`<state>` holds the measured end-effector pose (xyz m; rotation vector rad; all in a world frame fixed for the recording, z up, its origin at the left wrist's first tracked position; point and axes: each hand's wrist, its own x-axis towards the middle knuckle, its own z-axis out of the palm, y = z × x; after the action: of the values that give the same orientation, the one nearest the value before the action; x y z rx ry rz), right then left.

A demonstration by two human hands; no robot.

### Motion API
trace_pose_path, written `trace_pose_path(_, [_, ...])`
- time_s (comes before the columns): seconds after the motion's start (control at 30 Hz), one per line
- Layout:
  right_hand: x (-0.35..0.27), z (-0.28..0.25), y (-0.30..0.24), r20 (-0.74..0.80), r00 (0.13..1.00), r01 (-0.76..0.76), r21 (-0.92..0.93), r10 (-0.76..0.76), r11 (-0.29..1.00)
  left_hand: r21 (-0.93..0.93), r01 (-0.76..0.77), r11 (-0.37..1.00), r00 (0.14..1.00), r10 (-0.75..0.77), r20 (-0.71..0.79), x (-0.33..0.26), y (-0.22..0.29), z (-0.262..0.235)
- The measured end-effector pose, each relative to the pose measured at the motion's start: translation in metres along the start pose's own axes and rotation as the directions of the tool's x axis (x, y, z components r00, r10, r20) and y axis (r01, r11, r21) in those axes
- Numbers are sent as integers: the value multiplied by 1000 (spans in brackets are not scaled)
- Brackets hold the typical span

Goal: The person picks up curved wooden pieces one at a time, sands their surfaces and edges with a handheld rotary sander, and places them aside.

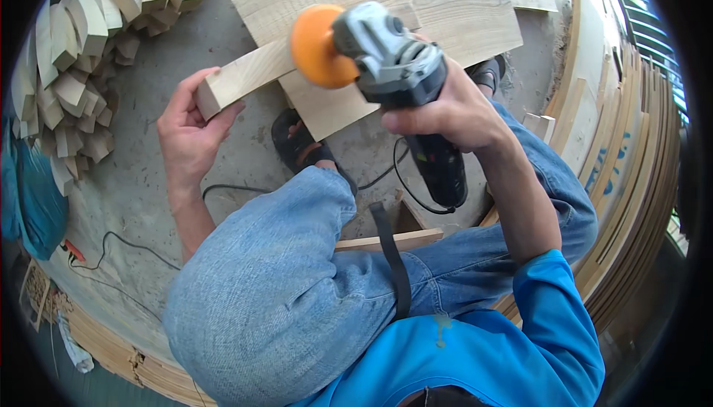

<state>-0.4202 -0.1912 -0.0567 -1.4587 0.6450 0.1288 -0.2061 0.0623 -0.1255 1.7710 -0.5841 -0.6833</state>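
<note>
Grinder [394, 54] right, block [245, 76] left
Right hand [460, 114] wraps grinder tight; left hand [189, 136], half spread, pinches block's near end

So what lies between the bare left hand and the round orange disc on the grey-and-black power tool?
In the head view, a pale, squared wooden piece fills that stretch, one end held by the left hand.

Orange disc [318, 45]: surface is blurred | Wooden block [249, 82]: part is obscured by disc | Right hand [462, 114]: some fingers are hidden behind power tool [401, 69] | Wood pile [88, 22]: cut off by upper edge | Teal bag [37, 203]: cut off at left
</note>
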Motion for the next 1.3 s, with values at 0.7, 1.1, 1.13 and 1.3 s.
trace_pose_path(0.7, [25,15,6,25,1000,-9,-127,12,992,-8,-6,1000,1000,6,-3,-6,0,1])
trace_pose_path(1.1, [7,-50,17,-460,877,-215,-118,138,970,30,-33,999,999,34,-24,-7,-4,0])
trace_pose_path(1.13, [6,-55,19,-480,868,-205,-121,124,971,34,-38,999,999,39,-22,-6,-4,0])
trace_pose_path(1.3, [1,-53,20,-469,876,-165,-75,111,983,27,19,999,1000,-18,-25,-5,-2,2])
